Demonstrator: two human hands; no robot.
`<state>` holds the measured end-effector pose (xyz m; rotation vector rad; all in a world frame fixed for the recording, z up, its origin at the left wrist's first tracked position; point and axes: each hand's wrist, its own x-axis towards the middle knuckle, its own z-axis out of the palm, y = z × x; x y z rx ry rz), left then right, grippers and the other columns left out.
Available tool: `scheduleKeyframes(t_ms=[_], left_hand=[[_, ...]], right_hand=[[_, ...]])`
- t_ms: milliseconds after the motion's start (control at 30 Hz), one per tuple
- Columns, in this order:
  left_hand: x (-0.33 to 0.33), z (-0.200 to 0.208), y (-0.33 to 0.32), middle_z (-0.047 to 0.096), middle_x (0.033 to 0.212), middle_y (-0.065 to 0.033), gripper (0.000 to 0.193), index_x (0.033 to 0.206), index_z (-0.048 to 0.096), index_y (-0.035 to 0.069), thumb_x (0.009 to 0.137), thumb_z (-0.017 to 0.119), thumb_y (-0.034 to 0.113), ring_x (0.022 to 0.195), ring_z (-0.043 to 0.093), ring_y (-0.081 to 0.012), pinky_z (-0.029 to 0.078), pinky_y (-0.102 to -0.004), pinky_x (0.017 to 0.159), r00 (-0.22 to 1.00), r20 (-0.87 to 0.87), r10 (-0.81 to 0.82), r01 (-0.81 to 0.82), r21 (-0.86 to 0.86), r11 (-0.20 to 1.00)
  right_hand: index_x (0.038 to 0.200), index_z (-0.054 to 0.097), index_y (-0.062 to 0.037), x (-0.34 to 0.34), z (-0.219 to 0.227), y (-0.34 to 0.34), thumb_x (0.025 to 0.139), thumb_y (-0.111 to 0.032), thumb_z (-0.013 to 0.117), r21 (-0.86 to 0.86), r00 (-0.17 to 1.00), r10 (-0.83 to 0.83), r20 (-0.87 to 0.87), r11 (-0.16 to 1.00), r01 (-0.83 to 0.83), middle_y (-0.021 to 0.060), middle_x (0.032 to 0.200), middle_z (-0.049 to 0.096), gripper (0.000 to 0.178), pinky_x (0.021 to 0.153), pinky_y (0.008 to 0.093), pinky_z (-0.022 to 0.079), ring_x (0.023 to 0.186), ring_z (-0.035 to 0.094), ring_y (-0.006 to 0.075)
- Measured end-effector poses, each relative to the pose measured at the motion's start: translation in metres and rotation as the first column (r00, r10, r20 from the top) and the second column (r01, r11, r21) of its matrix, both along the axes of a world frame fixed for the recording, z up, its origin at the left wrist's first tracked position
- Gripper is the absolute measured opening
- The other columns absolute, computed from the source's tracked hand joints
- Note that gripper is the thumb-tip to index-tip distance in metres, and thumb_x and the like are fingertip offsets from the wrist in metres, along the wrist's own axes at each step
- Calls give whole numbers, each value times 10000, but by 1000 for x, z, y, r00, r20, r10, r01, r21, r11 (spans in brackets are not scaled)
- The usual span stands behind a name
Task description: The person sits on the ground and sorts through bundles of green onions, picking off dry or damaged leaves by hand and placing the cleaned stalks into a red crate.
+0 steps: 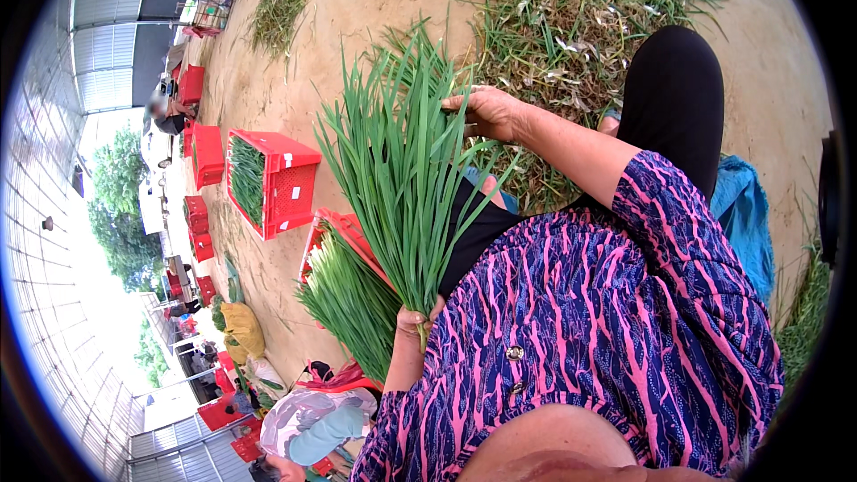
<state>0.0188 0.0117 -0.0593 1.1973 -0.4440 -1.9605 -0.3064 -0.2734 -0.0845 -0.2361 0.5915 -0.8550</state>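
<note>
A large bunch of garlic chives (406, 170) with long flat green leaves fans out away from my body. My left hand (418, 319) is closed around its narrow stem end, close to my patterned shirt. Farther up, my right hand (489, 113) is at the right edge of the leaves, thumb and fingers bent in against some leaf blades; its fingertips are partly hidden. Just left of the bunch, a red crate (357, 245) holds more garlic chives (344, 299), laid with their pale stems toward the far end.
A heap of discarded leaves and roots (571, 45) covers the floor beyond my right hand, with a smaller pile (284, 2) at far left. Another filled red crate (290, 187) stands left. A bent-over person (312, 424) is at lower left, near a yellow sack (243, 328).
</note>
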Motion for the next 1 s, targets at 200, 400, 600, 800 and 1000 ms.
scheduleKeyframes(t_ms=[200,400,600,800,1000], left_hand=[[1,-3,-1,514,644,-136,606,1097,542,-66,560,757,116,437,452,-152,393,-200,349,1000,-6,-2,2,-8,1000],[2,-4,2,513,644,-135,612,1101,542,-64,557,758,114,437,453,-153,394,-202,346,1000,-9,1,-1,-6,1000],[3,-6,4,513,644,-134,617,1105,541,-62,554,760,112,438,454,-155,394,-204,343,1000,-16,8,-8,-9,1000],[4,-7,6,513,644,-134,623,1108,541,-60,552,761,109,438,454,-157,394,-205,340,1000,-19,16,-17,-11,1000],[5,-9,3,512,644,-133,628,1112,541,-58,549,763,107,438,455,-159,395,-207,337,999,-40,13,-14,-17,1000]], right_hand=[[914,604,-124,2,0,0,830,-141,703,-7,1000,-3,-28,1000,3,-4,847,657,131,629,328,543,720,636,128],[899,608,-144,3,5,-2,840,-151,694,44,1000,-24,2,999,24,-30,808,645,104,575,294,482,645,595,114],[870,612,-137,6,5,-1,848,-160,686,90,991,-74,-116,992,84,-9,792,659,81,576,292,485,628,597,123],[892,638,-58,10,-9,-3,871,-141,665,58,967,-82,-242,993,99,24,741,647,90,562,301,539,610,610,146],[847,615,-74,-1,-29,-31,917,-142,581,183,900,-370,-229,892,413,12,677,598,104,503,298,481,549,542,145]])
